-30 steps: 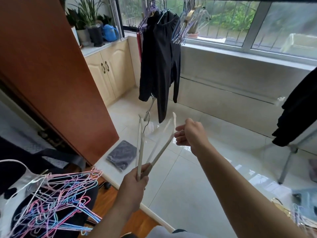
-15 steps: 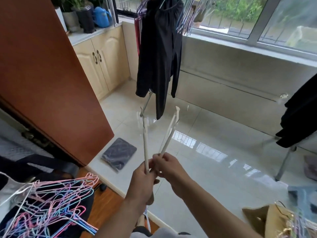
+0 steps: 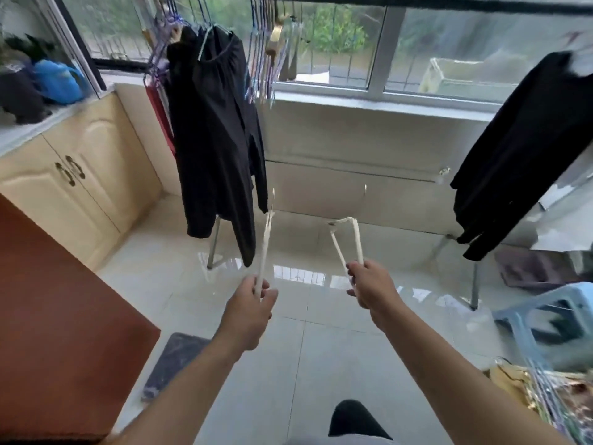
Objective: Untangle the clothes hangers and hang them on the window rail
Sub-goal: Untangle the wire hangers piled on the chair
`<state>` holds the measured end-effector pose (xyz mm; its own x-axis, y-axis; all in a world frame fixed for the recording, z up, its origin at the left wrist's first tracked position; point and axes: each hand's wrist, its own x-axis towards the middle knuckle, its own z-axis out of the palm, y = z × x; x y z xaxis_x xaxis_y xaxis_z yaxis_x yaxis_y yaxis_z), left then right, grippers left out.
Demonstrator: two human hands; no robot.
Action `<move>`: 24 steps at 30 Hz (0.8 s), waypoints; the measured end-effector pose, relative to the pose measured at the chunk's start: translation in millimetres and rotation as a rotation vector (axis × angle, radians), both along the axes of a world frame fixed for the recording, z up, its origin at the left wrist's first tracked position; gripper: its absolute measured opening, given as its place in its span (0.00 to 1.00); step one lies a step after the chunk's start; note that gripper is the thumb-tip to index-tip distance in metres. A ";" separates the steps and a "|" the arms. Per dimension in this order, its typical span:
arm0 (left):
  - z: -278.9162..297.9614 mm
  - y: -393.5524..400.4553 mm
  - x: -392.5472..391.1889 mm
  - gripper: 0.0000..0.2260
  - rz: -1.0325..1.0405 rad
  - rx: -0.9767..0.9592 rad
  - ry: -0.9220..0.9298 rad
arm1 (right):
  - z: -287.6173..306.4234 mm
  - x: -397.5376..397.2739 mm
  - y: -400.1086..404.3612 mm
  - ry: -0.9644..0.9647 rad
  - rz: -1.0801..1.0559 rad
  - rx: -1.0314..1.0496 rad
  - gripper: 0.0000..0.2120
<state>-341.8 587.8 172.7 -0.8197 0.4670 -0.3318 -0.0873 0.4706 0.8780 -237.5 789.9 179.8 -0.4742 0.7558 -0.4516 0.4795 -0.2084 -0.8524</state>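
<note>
**Two white hangers, one in each hand**

The left hand has its grip clamped on a white hanger, seen edge-on and pointing up and away. The right hand has its grip clamped on a second white hanger, well apart from the first. Far ahead, the window rail carries a bunch of hangers and black trousers. At the near right lies a tangled pile of hangers.
</note>
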 end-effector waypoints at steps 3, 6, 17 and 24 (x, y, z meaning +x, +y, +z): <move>23.4 41.2 -35.0 0.03 -0.092 0.021 0.030 | 13.3 -12.4 45.2 -0.024 -0.019 0.075 0.09; 39.6 91.2 -66.6 0.07 -0.137 0.123 -0.073 | 27.5 -26.2 93.8 0.020 -0.037 0.127 0.09; 123.8 293.7 -141.8 0.11 -0.081 0.387 -0.148 | 115.5 -120.9 274.4 0.176 0.035 0.302 0.10; 156.4 345.8 -185.9 0.09 -0.033 0.368 -0.162 | 152.8 -188.5 332.5 0.228 0.056 0.358 0.11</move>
